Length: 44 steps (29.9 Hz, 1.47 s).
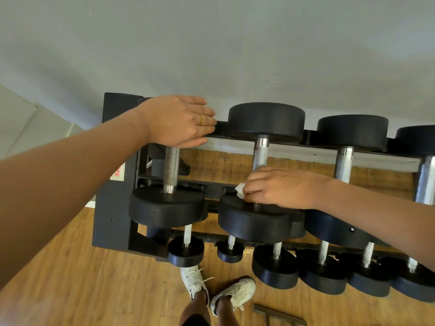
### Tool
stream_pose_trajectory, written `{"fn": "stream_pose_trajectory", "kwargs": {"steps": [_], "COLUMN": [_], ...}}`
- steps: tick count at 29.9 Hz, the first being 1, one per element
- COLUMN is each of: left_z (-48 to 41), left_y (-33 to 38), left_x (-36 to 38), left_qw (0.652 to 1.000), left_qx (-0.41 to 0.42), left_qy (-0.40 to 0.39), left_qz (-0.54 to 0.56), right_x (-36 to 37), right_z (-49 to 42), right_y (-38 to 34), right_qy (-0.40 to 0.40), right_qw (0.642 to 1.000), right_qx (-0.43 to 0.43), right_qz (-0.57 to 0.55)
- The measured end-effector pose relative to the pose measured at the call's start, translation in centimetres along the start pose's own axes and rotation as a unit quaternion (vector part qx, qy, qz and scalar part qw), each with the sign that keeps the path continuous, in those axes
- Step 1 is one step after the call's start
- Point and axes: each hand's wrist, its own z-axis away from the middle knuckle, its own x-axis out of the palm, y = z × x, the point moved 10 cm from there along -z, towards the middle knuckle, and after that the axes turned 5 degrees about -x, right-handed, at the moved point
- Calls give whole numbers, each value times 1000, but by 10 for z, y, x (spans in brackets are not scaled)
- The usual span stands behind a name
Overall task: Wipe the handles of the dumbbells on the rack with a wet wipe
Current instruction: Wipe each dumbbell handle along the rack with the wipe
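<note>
A black rack (110,184) against the wall carries several black dumbbells with steel handles. My left hand (179,121) lies flat, fingers straight, on the far head of the leftmost top dumbbell, whose knurled handle (171,168) shows below it. My right hand (280,187) grips the near end of the second dumbbell's handle (260,154), with a white wet wipe (240,190) bunched under the fingers. A corner of the wipe sticks out at the left, just above the near head (254,222).
More top-row dumbbells (344,161) run to the right, and smaller ones (186,251) sit on the lower tier. My feet in white sneakers (235,292) stand on the wooden floor by the rack. A dark bar (280,315) lies on the floor at the lower right.
</note>
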Motion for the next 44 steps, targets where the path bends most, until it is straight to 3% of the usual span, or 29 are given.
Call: {"fn": "stream_pose_trajectory", "kwargs": {"steps": [6,9,12,15,19,22,28,35,38,44], "left_z": [-2,-5,-7,-16,-56,-102,-165,-194,-194,-194], "left_y": [-2,0,0,9,39,53,62,71,72,73], "left_x": [-7,-12,-17,-31,-66,-71,-34,-15,-9,-12], "left_qw": [1000,1000,999,995,990,992,997,997,997,998], "left_qx": [-12,-12,-25,-53,-49,-44,-45,-5,-7,-5], "left_qy": [-8,-15,-17,11,79,70,-42,-83,-80,-55], "left_qz": [11,12,40,79,101,95,42,-4,-17,-26], "right_x": [-10,-24,-34,-19,-2,15,55,115,139,129], "right_z": [15,44,84,125,165,205,281,325,305,273], "right_y": [9,23,36,42,39,40,49,74,89,105], "right_qy": [7,135,279,343,400,439,537,584,558,585], "right_qw": [994,965,882,776,693,625,474,293,268,259], "right_qx": [104,216,351,472,528,569,580,583,564,492], "right_qz": [-14,-56,-143,-241,-285,-305,-389,-483,-547,-590]}}
